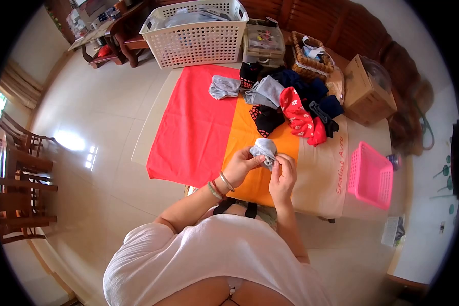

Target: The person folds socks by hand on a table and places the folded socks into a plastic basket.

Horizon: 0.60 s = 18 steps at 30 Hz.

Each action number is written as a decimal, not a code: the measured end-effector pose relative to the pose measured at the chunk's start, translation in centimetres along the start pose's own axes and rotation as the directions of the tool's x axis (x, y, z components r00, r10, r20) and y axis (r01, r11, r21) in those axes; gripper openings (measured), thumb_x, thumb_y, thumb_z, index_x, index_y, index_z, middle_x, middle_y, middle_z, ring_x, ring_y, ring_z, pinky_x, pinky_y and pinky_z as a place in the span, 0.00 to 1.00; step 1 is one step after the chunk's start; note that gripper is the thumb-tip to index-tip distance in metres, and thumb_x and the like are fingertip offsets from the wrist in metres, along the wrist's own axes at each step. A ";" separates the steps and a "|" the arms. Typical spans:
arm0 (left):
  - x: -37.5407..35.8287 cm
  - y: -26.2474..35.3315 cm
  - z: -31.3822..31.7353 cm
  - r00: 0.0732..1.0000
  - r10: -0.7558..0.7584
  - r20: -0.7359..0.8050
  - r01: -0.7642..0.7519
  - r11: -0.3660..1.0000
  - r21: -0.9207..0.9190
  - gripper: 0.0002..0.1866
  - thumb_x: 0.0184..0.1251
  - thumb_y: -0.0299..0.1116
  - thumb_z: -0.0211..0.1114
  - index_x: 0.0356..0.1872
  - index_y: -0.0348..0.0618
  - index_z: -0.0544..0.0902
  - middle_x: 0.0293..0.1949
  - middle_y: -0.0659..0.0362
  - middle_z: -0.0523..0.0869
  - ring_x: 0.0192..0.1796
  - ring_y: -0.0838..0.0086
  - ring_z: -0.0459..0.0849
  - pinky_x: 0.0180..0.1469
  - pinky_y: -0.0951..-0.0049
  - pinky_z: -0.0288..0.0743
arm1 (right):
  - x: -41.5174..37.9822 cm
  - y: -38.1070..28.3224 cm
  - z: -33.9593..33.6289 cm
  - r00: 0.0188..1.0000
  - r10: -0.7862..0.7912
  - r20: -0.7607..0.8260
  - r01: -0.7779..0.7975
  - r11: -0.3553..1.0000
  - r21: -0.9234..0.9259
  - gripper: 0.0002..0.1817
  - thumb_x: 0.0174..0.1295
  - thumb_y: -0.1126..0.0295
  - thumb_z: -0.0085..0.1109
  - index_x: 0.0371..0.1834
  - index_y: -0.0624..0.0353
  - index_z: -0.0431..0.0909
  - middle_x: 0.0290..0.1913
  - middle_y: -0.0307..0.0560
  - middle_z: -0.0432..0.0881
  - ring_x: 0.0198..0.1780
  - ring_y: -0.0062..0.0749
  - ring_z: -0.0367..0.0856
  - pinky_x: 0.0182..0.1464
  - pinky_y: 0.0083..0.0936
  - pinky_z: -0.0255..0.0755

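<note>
Over the orange part of the cloth, my left hand and my right hand both pinch a small bunched grey sock. The left thumb presses on its lower left side, and the right fingertips hold its lower right edge. A folded grey bundle lies on the red part of the cloth. Beyond my hands is a loose pile with a grey piece, a black piece with a red pattern, a red flowered piece and dark blue pieces.
A white basket, a lidded box, a wicker basket and a cardboard box line the table's far side. On the right sits a pink basket. Wooden chairs stand on the floor at left.
</note>
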<state>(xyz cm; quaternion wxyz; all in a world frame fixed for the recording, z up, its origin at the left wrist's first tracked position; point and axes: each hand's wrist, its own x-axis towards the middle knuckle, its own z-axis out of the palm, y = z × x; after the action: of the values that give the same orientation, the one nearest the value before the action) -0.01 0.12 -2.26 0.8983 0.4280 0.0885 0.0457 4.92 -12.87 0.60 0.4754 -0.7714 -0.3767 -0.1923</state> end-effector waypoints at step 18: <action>-1.3 -0.8 -0.6 0.998 0.023 -0.058 -0.025 0.999 -0.028 0.13 0.65 0.33 0.57 0.46 0.38 0.74 0.39 0.62 0.81 0.38 0.80 0.80 0.41 0.79 0.75 | -2.2 1.8 1.0 0.608 0.730 0.313 -0.449 -0.009 0.893 0.15 0.68 0.64 0.39 0.46 0.65 0.69 0.47 0.46 0.75 0.48 0.30 0.74 0.52 0.28 0.67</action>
<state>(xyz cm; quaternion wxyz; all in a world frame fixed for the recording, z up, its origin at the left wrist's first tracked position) -1.37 -0.16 -3.07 0.9008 0.4146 0.1086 0.0699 4.83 -13.34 -2.37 0.8966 -0.4007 0.0164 0.1880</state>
